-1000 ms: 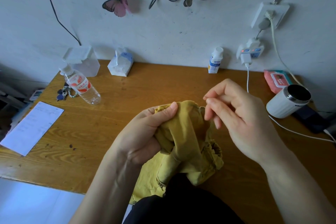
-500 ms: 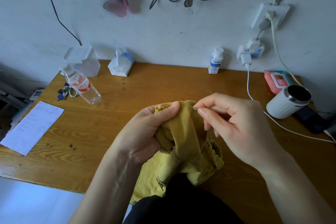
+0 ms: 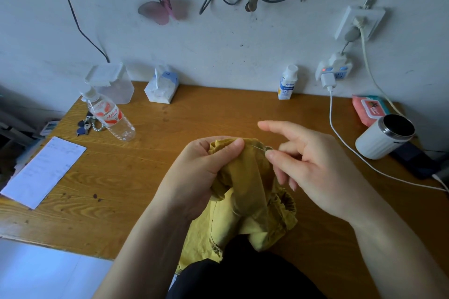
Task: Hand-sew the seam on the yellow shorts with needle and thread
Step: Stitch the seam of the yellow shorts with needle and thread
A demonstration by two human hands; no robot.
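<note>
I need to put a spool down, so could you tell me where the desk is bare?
The widest bare patch of the desk lies mid-table, between the tissue pack and the small white bottle. Another lies between the paper sheet and the left hand. It is crowded around the white cup and charging cable.

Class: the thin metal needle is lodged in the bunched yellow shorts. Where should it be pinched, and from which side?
Probably pinch the thin metal needle at its bare right end, coming from the right. That end sticks out of the bunched yellow shorts toward the right hand, while the left hand pins the fold beside it.
</note>
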